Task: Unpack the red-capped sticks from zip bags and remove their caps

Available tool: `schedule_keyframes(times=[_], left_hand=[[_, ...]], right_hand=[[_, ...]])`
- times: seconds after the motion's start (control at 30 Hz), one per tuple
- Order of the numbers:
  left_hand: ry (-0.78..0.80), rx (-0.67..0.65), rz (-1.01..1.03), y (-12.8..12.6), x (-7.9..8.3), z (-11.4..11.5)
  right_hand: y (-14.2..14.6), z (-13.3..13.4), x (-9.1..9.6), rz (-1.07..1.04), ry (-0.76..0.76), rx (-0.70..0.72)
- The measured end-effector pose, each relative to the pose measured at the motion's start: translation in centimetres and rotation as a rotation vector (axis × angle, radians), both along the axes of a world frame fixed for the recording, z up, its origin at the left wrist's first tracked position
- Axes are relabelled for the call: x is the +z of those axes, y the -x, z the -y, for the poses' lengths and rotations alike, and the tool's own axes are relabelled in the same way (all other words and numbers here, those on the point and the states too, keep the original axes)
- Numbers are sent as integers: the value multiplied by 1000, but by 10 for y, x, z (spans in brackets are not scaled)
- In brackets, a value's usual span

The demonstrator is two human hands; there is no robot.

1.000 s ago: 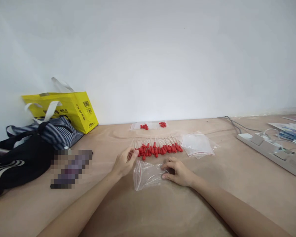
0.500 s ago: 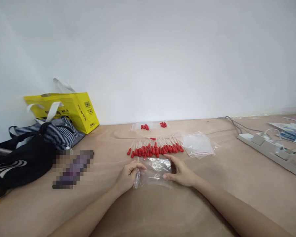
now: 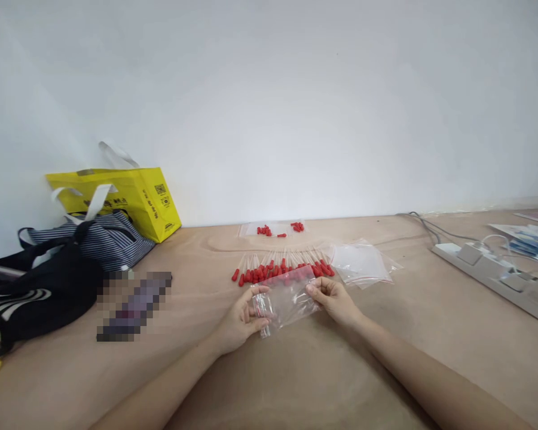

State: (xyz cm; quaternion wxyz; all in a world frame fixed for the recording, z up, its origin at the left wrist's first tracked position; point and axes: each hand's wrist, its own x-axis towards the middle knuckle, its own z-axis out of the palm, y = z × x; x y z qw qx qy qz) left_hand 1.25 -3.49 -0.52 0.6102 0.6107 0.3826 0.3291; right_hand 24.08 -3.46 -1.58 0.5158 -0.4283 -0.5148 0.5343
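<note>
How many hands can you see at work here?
2. The left hand is spread at the left end of the clear plastic bag; the right hand pinches its other end. Both are nearer than the red-tipped sticks. No other hand shows.

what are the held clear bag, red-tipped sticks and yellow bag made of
Clear bag: thin glossy plastic film, transparent with bright glints.
Red-tipped sticks: pale shafts suggest wood; matte red heads, maybe rubber or plastic.
Yellow bag: smooth, perhaps coated fabric or paper; crisp edges.
</note>
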Motion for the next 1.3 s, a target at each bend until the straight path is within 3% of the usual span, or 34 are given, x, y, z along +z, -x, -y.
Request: schedule_keyframes(times=[0.13,0.27,0.37,0.43,0.53,0.57,0.67,0.77,0.9,1.07,1.3], left_hand=[[15,-27,-1,1,2,1],[-34,-50,-10,3,3,2],[-165,-1,-146,7,2,2],[-337,126,-297,12,4,-4],[-673,328,-508,19,15,-26],[-760,362,-580,20,21,-37],[-918,292,-838,16,39,-77],[-939,215,-912,-1,46,-119],[-926,72,-1004,-37,39,-163],[-873,-39,-1132,-69,26,-201],[-767,-23,-1251,-75,22,-225]], right_hand=[[-8,0,3,5,107,148],[-22,-8,8,15,29,73],[-51,-24,12,59,-68,-135],[-80,-38,12,125,-117,-371],[-124,-54,7,465,-50,-704],[-134,-57,4,527,-22,-741],[-151,-58,-4,654,36,-835],[-146,-53,-8,930,60,-963],[-130,-50,-11,1271,-52,-995],[-108,-50,-19,1334,-331,-943],[-88,-50,-24,1322,-562,-912]])
